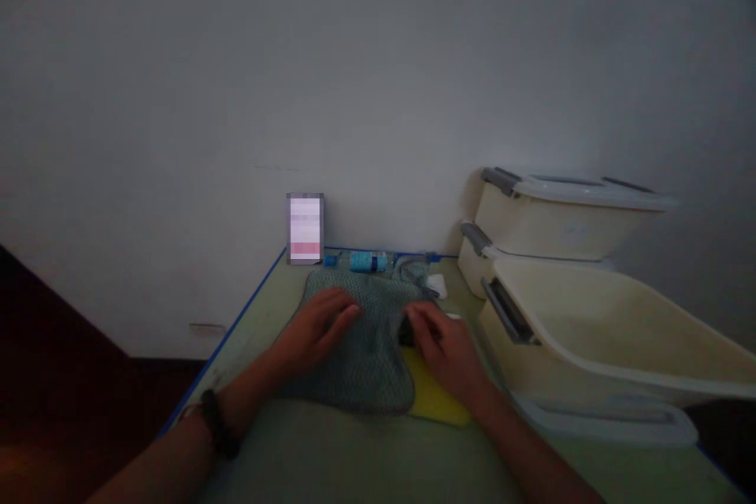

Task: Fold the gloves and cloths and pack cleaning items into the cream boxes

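A grey-green textured cloth (366, 374) lies spread on the table, its right side lifted and folded. My left hand (319, 331) rests on the cloth's left part, fingers stretched out and holding nothing. At the right edge, my right hand (442, 346) pinches the cloth between thumb and fingers; the fingertips are partly hidden. Beneath that edge shows a flat yellow piece (440, 400), perhaps another cloth, with a dark patch at its top. A bunched grey cloth (412, 269) and a small white piece (437, 286) lie just behind.
A plastic bottle with a blue label (367, 261) lies along the table's back edge. A blurred upright screen (305, 228) leans on the wall. To the right stand an open cream bin (591, 362), stacked lidded bins (555, 213) and a pale lid (608, 421). Blue edging borders the table (331, 457).
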The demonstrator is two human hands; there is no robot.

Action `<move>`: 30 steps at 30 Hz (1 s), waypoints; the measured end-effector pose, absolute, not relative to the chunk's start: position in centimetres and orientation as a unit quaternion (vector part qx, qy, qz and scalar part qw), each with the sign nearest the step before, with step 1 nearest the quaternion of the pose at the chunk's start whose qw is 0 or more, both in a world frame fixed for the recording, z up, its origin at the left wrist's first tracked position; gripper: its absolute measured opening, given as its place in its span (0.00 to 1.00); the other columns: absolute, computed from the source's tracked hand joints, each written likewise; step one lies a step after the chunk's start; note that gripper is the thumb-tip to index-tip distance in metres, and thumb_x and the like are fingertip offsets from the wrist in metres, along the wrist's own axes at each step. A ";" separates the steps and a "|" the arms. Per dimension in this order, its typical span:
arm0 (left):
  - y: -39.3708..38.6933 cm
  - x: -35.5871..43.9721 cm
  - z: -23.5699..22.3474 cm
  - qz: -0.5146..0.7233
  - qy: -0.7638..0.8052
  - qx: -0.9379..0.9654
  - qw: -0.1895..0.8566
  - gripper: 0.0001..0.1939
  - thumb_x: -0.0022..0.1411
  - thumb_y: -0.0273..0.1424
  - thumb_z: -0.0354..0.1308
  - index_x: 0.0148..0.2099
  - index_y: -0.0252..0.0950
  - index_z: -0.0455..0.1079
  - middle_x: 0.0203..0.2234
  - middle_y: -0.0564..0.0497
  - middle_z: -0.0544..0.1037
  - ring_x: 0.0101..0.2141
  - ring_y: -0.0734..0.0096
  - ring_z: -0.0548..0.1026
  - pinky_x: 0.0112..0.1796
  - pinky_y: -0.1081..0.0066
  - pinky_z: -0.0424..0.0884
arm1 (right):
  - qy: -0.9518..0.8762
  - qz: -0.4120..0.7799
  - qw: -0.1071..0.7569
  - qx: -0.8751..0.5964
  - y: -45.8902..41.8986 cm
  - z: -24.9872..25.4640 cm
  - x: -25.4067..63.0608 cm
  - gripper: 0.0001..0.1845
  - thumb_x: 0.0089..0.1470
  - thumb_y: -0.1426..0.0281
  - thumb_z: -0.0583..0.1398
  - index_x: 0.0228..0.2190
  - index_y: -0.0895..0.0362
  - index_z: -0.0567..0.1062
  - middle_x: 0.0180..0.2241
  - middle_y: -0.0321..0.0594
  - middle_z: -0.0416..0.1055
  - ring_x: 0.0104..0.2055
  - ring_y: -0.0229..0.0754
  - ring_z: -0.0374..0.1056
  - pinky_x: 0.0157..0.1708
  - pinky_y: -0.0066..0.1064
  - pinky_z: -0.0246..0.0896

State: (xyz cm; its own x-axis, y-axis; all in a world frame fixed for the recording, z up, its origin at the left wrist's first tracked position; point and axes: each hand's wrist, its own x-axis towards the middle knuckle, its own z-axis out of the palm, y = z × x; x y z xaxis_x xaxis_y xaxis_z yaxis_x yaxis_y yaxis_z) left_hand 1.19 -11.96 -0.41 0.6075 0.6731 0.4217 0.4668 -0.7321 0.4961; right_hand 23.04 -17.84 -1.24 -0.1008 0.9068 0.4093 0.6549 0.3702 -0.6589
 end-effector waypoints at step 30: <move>-7.0 -1.7 -3.0 0.206 0.598 0.764 0.128 0.22 0.59 0.41 0.46 0.50 0.32 0.62 0.31 0.44 0.75 0.33 0.61 0.74 0.35 0.63 0.69 | -0.702 0.185 0.370 -0.580 -16.9 -3.2 23.4 0.22 0.55 0.67 0.53 0.52 0.57 0.61 0.47 0.48 0.68 0.49 0.47 0.66 0.48 0.45 0.63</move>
State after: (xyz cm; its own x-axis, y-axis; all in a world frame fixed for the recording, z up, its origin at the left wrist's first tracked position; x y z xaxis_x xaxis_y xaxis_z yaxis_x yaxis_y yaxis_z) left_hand -1.74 -7.01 -3.02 0.1997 0.9664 0.1617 0.8609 -0.2518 0.4421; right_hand 23.44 -16.88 -3.25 -0.0531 0.9508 0.3053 0.6771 0.2590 -0.6888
